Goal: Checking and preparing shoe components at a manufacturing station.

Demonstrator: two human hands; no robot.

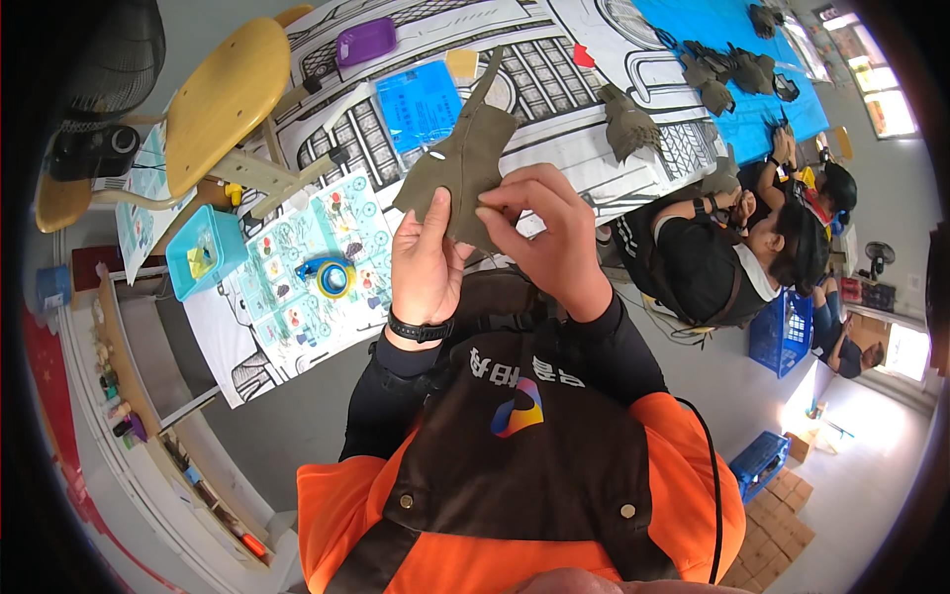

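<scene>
Both hands are pinched on the olive felt piece [463, 163], held up over the near table edge: left hand [426, 259] grips its lower edge, right hand [544, 233] nips beside it; best keep the felt taut, thumbs close together

The one camera rides on my head, looking steeply down past my chest, close above my hands [495, 247], the tabletop [554, 89] beyond them.
</scene>
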